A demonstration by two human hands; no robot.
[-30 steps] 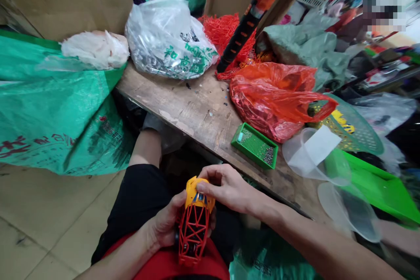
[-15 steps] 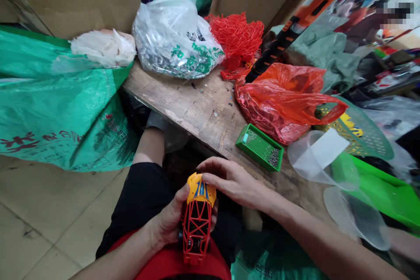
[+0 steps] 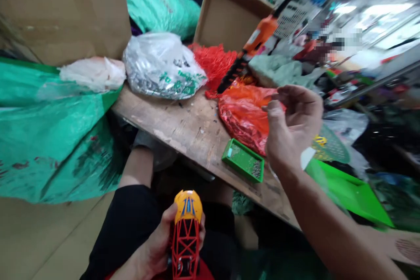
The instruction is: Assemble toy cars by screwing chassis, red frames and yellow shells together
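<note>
My left hand (image 3: 157, 245) is closed around a toy car (image 3: 185, 232) with a yellow nose and a red lattice frame, held over my lap. My right hand (image 3: 293, 124) is raised above the wooden table (image 3: 183, 127), palm turned toward me, fingers curled loosely apart and holding nothing. It hovers just right of a red plastic bag (image 3: 244, 113) and above a small green tray (image 3: 243, 160) with screws in one corner. An orange and black power screwdriver (image 3: 247, 54) hangs beyond the hand, near a heap of red plastic frames (image 3: 215, 63).
A clear bag of metal parts (image 3: 162, 68) and a white bag (image 3: 93, 72) lie at the table's back. Green woven sacks (image 3: 49, 131) stand to the left, cardboard boxes (image 3: 229, 13) behind. A green bin (image 3: 348, 190) and a mesh basket (image 3: 331, 146) sit to the right.
My right hand has let go of the toy car's nose and risen up and to the right over the table. The left hand still holds the car. The camera tilted upward.
</note>
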